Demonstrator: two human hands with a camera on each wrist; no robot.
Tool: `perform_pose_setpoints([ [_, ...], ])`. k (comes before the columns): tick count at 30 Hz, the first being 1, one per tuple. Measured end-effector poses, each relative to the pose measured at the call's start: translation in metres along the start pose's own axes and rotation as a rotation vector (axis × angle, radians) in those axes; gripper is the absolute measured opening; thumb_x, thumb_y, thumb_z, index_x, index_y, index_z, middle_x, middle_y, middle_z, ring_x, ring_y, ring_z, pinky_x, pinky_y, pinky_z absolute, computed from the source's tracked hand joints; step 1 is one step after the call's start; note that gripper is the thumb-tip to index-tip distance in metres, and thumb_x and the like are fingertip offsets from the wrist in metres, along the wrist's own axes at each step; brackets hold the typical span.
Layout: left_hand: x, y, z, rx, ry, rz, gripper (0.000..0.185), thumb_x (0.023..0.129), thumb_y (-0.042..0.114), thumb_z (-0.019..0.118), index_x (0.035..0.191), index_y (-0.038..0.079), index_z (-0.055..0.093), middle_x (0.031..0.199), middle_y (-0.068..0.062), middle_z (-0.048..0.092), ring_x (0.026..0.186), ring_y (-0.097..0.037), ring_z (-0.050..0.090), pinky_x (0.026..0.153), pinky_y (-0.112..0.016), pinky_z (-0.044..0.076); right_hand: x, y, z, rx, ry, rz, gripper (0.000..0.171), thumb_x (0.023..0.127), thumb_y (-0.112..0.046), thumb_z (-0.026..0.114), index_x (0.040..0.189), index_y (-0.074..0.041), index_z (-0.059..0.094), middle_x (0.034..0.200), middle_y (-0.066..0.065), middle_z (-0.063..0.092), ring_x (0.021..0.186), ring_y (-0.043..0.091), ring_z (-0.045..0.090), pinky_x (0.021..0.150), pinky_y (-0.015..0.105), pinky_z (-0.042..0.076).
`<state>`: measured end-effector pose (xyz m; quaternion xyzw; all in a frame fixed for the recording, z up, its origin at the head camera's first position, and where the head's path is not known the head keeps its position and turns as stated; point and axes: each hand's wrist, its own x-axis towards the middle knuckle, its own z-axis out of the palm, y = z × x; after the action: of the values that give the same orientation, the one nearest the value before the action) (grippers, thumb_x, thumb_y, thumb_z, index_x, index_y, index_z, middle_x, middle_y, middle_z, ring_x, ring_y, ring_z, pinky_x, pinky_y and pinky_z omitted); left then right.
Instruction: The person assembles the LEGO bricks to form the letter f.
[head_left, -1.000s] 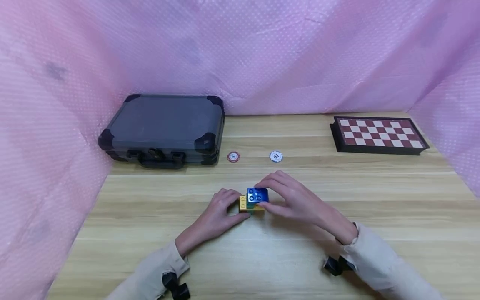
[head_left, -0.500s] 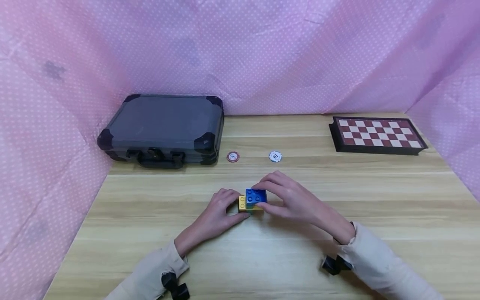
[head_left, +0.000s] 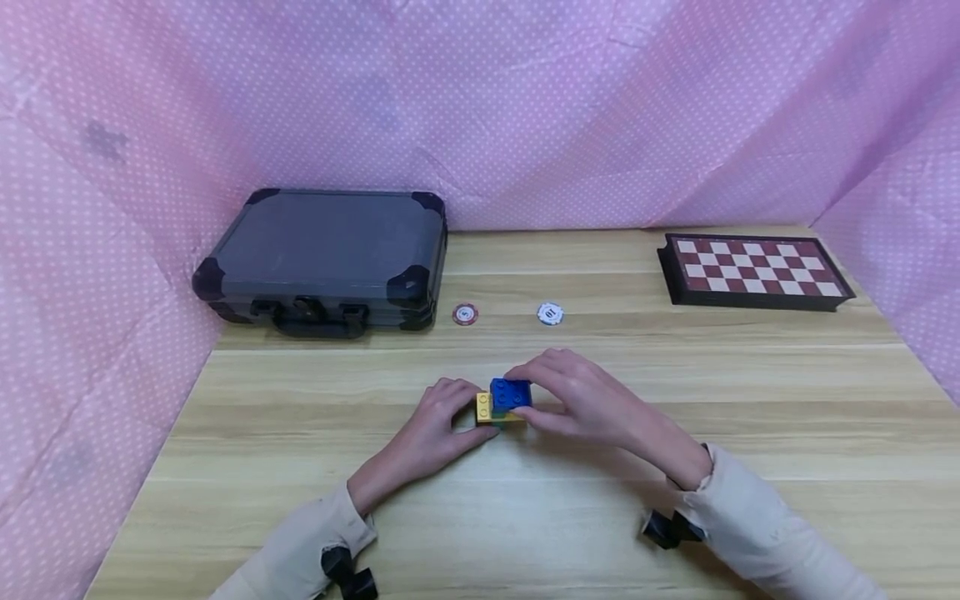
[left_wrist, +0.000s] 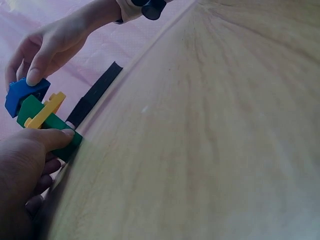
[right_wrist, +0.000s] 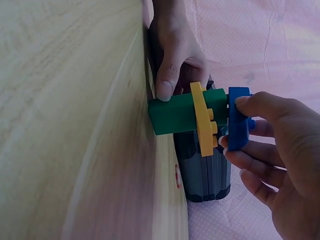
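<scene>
1. Head view: left hand (head_left: 438, 421) grips the green brick (right_wrist: 180, 113) on the tabletop (head_left: 525, 517), midway between its side edges.
2. Right hand (head_left: 592, 400) pinches the blue brick (head_left: 511, 392) atop the yellow brick (head_left: 486, 407).

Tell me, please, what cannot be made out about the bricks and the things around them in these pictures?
- Green brick: head view, mostly hidden under the blue brick and yellow brick.
- Chips: head view, markings too small to read.
- Case: right wrist view, hidden behind the bricks and left hand.
- Board: left wrist view, only an edge.
</scene>
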<state>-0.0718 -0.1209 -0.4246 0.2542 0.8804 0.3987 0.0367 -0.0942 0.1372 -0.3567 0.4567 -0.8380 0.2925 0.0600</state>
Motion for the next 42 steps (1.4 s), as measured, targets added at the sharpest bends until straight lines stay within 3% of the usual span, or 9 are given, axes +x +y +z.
perform_pose_setpoints([
  [8, -0.0002, -0.0015, 0.0004, 0.004, -0.005, -0.001, 0.039, 0.089, 0.028, 0.084, 0.123, 0.015, 0.071, 0.117, 0.004, 0.066, 0.111, -0.015, 0.053, 0.098, -0.045, 0.044, 0.0026, 0.0005, -0.0009, -0.053, -0.015, -0.024, 0.04, 0.089, -0.023, 0.081, 0.124, -0.007, 0.071, 0.116, 0.007, 0.072, 0.107, 0.022, 0.066, 0.092, 0.043, 0.056],
  [14, -0.0004, -0.0006, 0.0007, 0.013, -0.002, 0.004, 0.039, 0.089, 0.028, 0.084, 0.123, 0.013, 0.071, 0.118, 0.003, 0.066, 0.112, -0.016, 0.054, 0.099, -0.045, 0.044, 0.0038, -0.0008, -0.0027, -0.036, -0.032, -0.015, 0.038, 0.09, -0.021, 0.081, 0.124, -0.007, 0.072, 0.115, 0.007, 0.072, 0.105, 0.021, 0.065, 0.087, 0.036, 0.057],
  [31, -0.0001, 0.0023, 0.0015, 0.01, -0.002, -0.006, 0.04, 0.089, 0.026, 0.085, 0.123, 0.012, 0.071, 0.118, 0.001, 0.066, 0.112, -0.017, 0.054, 0.099, -0.046, 0.044, 0.0069, -0.0014, -0.0053, 0.024, -0.093, -0.017, 0.033, 0.092, -0.018, 0.079, 0.122, -0.008, 0.073, 0.111, 0.008, 0.069, 0.099, 0.019, 0.059, 0.081, 0.033, 0.056],
  [42, -0.0004, 0.0011, 0.0015, 0.013, 0.001, -0.002, 0.04, 0.089, 0.027, 0.085, 0.123, 0.012, 0.071, 0.118, 0.001, 0.067, 0.112, -0.017, 0.054, 0.099, -0.045, 0.044, 0.0059, -0.0036, -0.0041, 0.03, -0.112, 0.034, 0.035, 0.092, -0.019, 0.079, 0.125, -0.009, 0.071, 0.115, 0.008, 0.067, 0.103, 0.019, 0.059, 0.084, 0.034, 0.056],
])
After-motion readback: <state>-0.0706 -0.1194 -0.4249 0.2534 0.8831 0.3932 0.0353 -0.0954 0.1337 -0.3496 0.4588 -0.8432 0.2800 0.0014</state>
